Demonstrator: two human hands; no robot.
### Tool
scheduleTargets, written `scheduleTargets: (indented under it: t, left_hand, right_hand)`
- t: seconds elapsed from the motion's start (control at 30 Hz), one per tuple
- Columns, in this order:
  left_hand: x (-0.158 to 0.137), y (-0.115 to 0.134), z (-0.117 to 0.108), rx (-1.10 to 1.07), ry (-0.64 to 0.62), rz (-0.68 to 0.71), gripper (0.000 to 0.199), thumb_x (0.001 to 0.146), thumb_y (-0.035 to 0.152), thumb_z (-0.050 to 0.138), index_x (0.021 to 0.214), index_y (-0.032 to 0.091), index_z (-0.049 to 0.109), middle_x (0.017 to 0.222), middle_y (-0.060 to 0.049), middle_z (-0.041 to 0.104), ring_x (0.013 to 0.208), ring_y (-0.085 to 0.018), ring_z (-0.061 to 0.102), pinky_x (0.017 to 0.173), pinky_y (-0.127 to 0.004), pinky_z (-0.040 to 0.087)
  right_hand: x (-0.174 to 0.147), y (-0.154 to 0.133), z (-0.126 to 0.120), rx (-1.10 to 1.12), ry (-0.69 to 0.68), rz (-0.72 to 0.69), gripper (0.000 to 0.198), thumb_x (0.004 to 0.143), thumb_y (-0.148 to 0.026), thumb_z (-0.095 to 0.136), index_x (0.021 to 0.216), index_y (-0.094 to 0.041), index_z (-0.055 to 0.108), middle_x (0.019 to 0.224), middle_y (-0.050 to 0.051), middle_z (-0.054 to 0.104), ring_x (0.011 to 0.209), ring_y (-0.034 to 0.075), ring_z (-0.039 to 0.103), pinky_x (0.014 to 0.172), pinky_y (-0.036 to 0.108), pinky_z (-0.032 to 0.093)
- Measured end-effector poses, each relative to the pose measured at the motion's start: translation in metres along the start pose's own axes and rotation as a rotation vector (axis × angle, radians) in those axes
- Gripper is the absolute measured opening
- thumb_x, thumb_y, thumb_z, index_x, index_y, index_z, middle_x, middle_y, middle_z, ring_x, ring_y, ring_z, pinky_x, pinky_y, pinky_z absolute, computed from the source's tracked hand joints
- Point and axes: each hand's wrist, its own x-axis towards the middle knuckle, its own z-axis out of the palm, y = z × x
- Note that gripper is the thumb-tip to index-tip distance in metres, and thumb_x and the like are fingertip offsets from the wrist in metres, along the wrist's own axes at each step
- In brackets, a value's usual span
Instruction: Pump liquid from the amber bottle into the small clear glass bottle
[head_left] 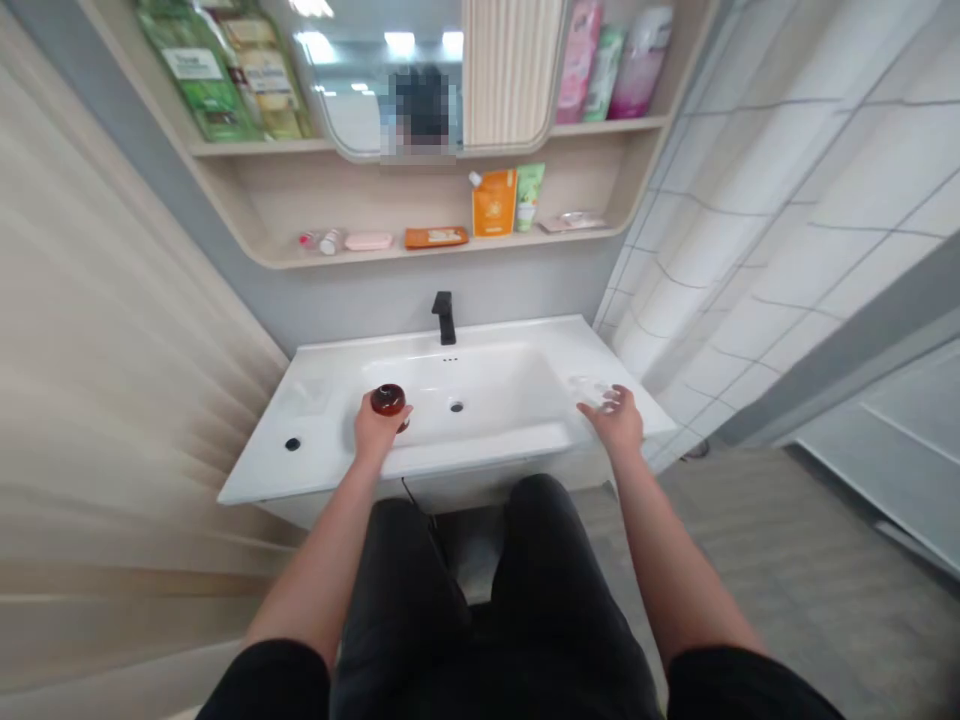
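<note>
My left hand (pixel 377 428) is wrapped round an amber-brown bottle (pixel 388 398) with a rounded top, held over the left side of the white sink basin (pixel 495 385). At the right end of the counter, my right hand (pixel 619 420) has its thumb and fingers curled about a clear, see-through container (pixel 589 388). Its exact kind is hard to make out against the white surface. A small round black piece (pixel 292 444) lies on the counter's left part, and a faint clear dish (pixel 309 396) sits behind it.
A black faucet (pixel 444 318) rises behind the basin. Above it, a wall cabinet shelf (pixel 360 255) carries an orange pouch (pixel 494 203), a green tube (pixel 529 197) and several small items. Large green bottles (pixel 199 75) stand upper left. A pale curtain (pixel 97 330) hangs at the left.
</note>
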Motion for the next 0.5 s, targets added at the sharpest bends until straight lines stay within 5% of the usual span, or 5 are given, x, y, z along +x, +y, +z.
scheduleTargets:
  t: [0.1,0.3,0.5]
  left_hand:
    - [0.003,-0.005,0.006,0.002,0.009,-0.025,0.074,0.073,0.051,0.099,0.135,0.026,0.067,0.126,-0.01,0.082,0.12,-0.031,0.078,0.107,-0.042,0.06]
    - [0.008,-0.004,0.008,-0.01,-0.038,0.014,0.073,0.072,0.047,0.1,0.134,0.026,0.068,0.127,-0.009,0.083,0.121,-0.03,0.078,0.106,-0.04,0.06]
    - [0.02,0.01,0.018,0.017,-0.094,0.045,0.075,0.076,0.046,0.099,0.14,0.028,0.064,0.13,-0.008,0.082,0.123,-0.027,0.078,0.106,-0.036,0.059]
  right_hand:
    - [-0.014,-0.02,0.021,0.119,-0.062,-0.105,0.086,0.066,-0.065,0.094,0.134,-0.022,0.062,0.124,0.017,0.077,0.11,0.037,0.076,0.093,0.052,0.063]
    - [-0.046,-0.095,0.106,0.448,-0.578,-0.309,0.089,0.067,-0.058,0.096,0.141,-0.029,0.056,0.125,0.011,0.075,0.11,0.031,0.076,0.086,0.046,0.067]
    - [-0.057,-0.153,0.191,0.558,-0.779,-0.26,0.076,0.06,-0.042,0.099,0.124,-0.029,0.06,0.113,0.005,0.075,0.105,0.028,0.074,0.099,0.049,0.063]
